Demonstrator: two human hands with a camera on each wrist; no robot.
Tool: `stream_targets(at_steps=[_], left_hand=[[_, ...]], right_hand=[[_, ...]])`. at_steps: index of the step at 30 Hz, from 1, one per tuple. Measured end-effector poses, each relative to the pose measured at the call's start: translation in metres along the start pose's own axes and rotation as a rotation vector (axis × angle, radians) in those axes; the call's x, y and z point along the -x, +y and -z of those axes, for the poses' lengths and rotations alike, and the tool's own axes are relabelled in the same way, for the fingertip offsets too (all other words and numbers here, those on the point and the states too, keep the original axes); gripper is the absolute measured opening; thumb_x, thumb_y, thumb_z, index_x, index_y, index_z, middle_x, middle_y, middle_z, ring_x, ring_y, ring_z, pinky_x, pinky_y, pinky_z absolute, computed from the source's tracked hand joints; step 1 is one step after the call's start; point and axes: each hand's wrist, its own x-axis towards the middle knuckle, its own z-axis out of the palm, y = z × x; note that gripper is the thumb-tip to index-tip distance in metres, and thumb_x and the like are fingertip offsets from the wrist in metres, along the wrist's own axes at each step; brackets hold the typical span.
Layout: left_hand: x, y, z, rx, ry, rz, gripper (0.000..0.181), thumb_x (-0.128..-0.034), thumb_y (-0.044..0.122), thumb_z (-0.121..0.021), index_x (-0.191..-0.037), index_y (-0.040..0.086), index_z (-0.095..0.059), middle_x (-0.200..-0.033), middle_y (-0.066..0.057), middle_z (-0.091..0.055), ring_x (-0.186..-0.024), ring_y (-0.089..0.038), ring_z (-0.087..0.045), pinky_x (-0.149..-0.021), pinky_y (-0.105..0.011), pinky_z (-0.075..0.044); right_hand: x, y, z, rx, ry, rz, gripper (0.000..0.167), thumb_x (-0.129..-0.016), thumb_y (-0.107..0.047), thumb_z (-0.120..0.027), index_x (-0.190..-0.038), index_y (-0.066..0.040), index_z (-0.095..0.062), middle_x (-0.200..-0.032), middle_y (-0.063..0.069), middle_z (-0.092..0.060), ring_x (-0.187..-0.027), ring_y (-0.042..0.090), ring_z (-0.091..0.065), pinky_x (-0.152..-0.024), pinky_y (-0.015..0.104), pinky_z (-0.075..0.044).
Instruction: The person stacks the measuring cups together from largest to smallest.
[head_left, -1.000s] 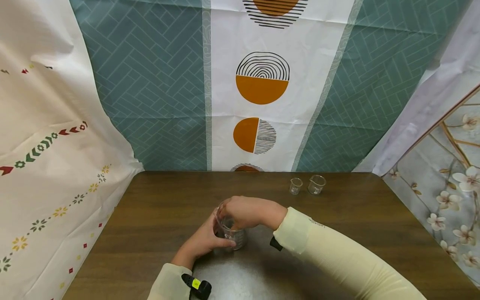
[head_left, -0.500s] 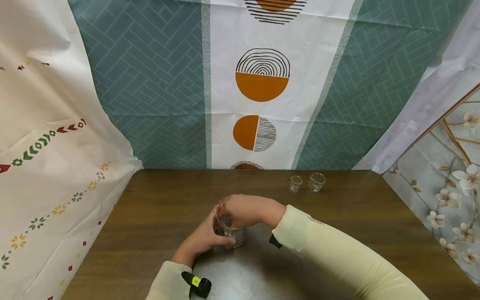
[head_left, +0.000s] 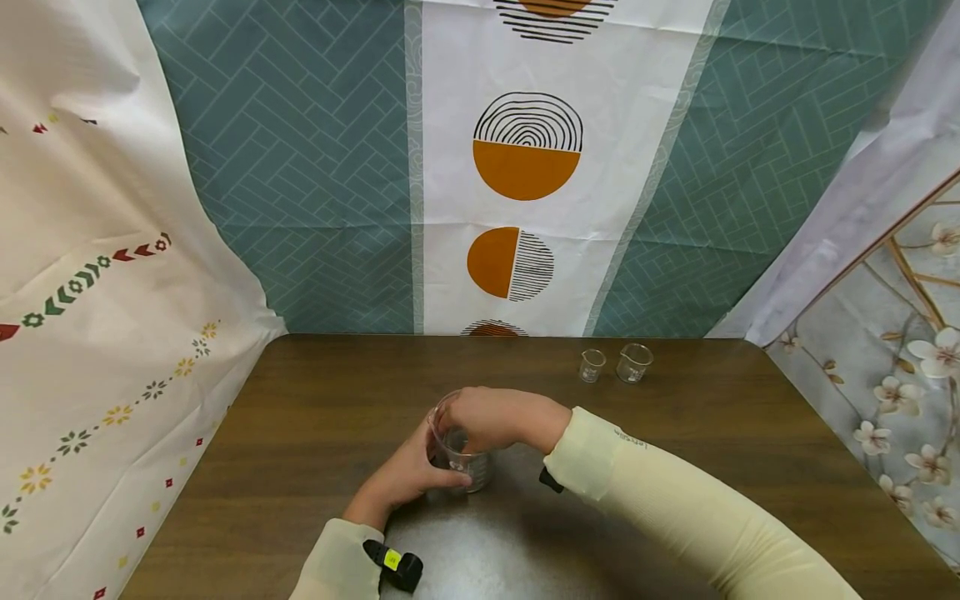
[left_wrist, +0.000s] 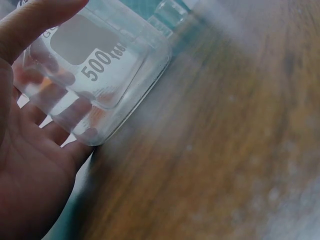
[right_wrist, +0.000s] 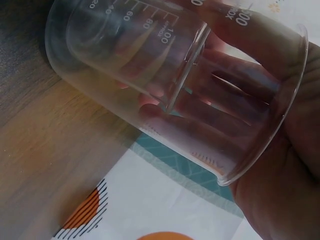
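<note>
A large clear glass beaker (head_left: 478, 475), marked 500 in the left wrist view, stands near the middle of the table. My left hand (head_left: 408, 473) grips its side, with the thumb in front and the fingers behind the glass (left_wrist: 107, 92). From above, my right hand (head_left: 491, 418) reaches through the beaker's mouth. Inside it, in the right wrist view, is a smaller beaker (right_wrist: 130, 55) with a scale up to 100. The right fingers (right_wrist: 205, 112) hold this inner beaker near its rim. In the head view the right hand mostly hides the inner beaker.
Two small glass beakers stand towards the back right, a narrower one (head_left: 592, 365) beside a wider one (head_left: 634, 363). The brown wooden table (head_left: 300, 433) ends at a patterned curtain (head_left: 337, 167) behind, with printed cloths hanging at both sides.
The head view has tilted down slightly, so the scene sits a little higher in the picture. Both hands and the beakers keep nearly the same places.
</note>
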Motion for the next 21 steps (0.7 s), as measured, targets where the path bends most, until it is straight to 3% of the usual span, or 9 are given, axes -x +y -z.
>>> stream_targets(at_steps=[7,14,21], left_hand=[[0.0000,0.0006,0.0002,0.002,0.001,0.011,0.105,-0.0763,0.016,-0.083,-0.154,0.027,-0.012,-0.157,-0.001,-0.028,-0.139,-0.024,-0.037,-0.106,-0.030,-0.039],[0.0000,0.0010,-0.0004,0.007,0.007,0.017,0.106,-0.0759,0.015,-0.083,-0.153,0.028,-0.013,-0.157,0.000,-0.027,-0.140,-0.025,-0.035,-0.110,-0.049,-0.033],[-0.0002,-0.0002,0.0001,0.003,0.007,0.020,0.105,-0.0759,0.016,-0.083,-0.153,0.028,-0.013,-0.158,0.001,-0.026,-0.141,-0.024,-0.033,-0.111,-0.050,-0.031]], right_hand=[[-0.0007,0.0006,-0.0007,-0.013,-0.004,-0.001,0.036,-0.087,-0.015,-0.072,-0.123,-0.013,-0.066,-0.123,-0.004,-0.066,-0.119,0.011,-0.057,-0.099,0.024,-0.047],[-0.0017,0.0014,-0.0011,-0.018,-0.011,0.009,0.035,-0.087,-0.016,-0.072,-0.122,-0.013,-0.067,-0.123,-0.004,-0.067,-0.121,0.011,-0.057,-0.101,0.025,-0.046],[-0.0018,0.0021,-0.0016,-0.035,-0.008,0.006,0.037,-0.086,-0.016,-0.074,-0.122,-0.013,-0.067,-0.122,-0.005,-0.067,-0.122,0.011,-0.056,-0.101,0.025,-0.046]])
